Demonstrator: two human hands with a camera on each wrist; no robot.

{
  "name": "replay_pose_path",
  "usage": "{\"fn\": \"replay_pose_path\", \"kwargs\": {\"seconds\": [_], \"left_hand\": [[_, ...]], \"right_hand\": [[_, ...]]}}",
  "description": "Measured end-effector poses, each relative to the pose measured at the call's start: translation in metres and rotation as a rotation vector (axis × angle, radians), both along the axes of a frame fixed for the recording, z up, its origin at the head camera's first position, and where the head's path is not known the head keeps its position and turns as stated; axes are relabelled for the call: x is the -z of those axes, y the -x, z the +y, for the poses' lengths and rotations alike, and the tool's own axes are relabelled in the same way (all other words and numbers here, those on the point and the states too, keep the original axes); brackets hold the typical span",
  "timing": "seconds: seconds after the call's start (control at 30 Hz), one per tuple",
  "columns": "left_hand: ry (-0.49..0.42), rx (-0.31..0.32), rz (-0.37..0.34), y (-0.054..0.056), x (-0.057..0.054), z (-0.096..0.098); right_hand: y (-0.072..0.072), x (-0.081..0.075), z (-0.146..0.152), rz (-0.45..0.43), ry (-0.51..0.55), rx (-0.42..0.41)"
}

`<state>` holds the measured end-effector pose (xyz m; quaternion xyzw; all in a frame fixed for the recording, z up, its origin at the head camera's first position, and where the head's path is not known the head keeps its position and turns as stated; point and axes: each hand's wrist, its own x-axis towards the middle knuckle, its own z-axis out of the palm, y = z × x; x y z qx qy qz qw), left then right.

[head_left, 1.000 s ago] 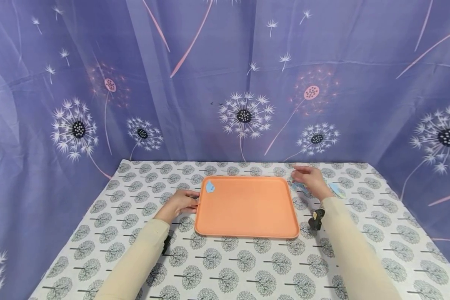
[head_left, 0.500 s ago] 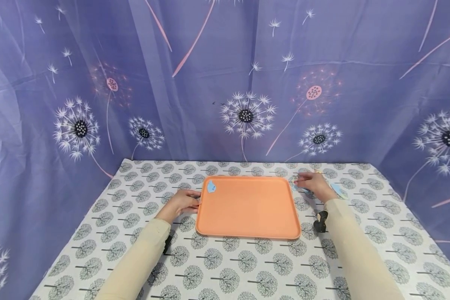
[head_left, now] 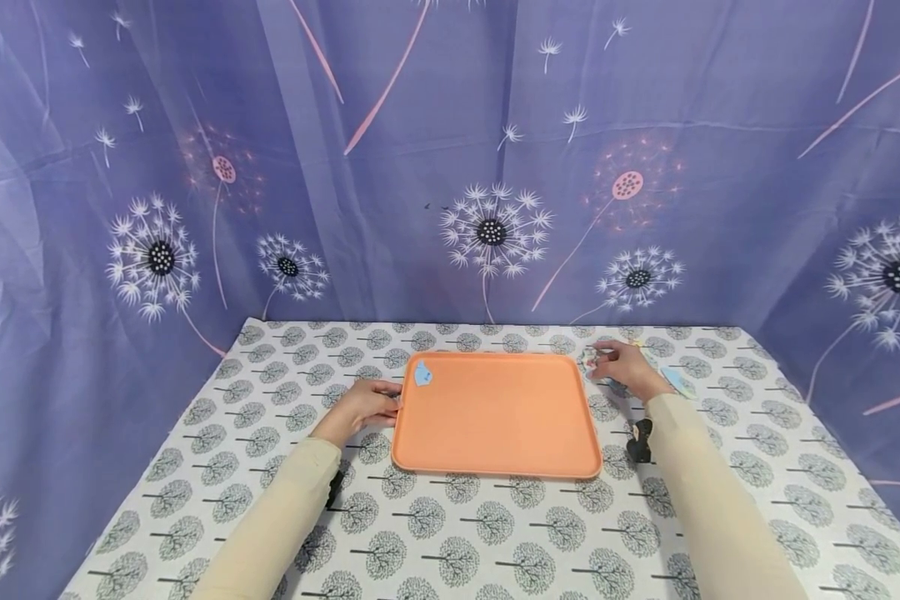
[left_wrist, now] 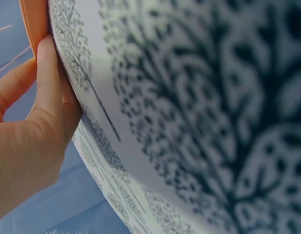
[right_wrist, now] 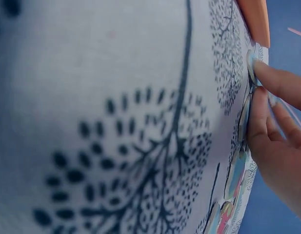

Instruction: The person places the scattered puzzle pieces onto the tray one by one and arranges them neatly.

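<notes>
An orange tray point(head_left: 502, 421) lies flat on the table, with a light blue puzzle piece point(head_left: 422, 373) in its far left corner. At the tray's left side, my left hand point(head_left: 360, 408) holds the rim between thumb and fingers; the left wrist view shows the fingertips right at the tray edge. Beyond the tray's right side, my right hand point(head_left: 626, 369) is low over the cloth. Its thumb and finger pinch a small pale blue flat piece point(right_wrist: 251, 64), partly covered by the fingertips. More flat coloured pieces point(right_wrist: 236, 175) lie under and beside that hand.
A light blue piece point(head_left: 675, 381) lies right of my right wrist. White cloth with grey tree prints point(head_left: 487, 525) covers the table. A purple dandelion curtain point(head_left: 390, 233) hangs behind the table's far edge and along both sides.
My right hand has lowered slightly and its thumb and fingers have come together on a piece by the tray's right side. My left hand stays at the tray rim.
</notes>
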<state>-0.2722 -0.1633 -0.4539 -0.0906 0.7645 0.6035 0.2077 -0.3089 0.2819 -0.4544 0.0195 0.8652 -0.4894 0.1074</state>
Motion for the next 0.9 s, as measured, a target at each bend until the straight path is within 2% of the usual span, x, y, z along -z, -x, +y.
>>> {"fn": "replay_pose_path", "kwargs": {"seconds": [0.2,0.47,0.7,0.9], "left_hand": [[-0.014,-0.007,-0.004,0.000,0.000,0.000],[-0.005,-0.019,-0.013,0.000,0.001,0.001],[-0.009,-0.015,-0.007,0.000,0.003,0.000],[-0.016,-0.011,-0.002,-0.001,0.001,0.001]], "right_hand": [[0.002,0.004,0.002,0.072,0.028,0.038],[0.003,0.004,0.007,0.126,0.152,0.095],[0.000,-0.007,0.005,0.120,0.199,0.084],[0.003,-0.021,-0.008,0.120,0.289,0.074]]}}
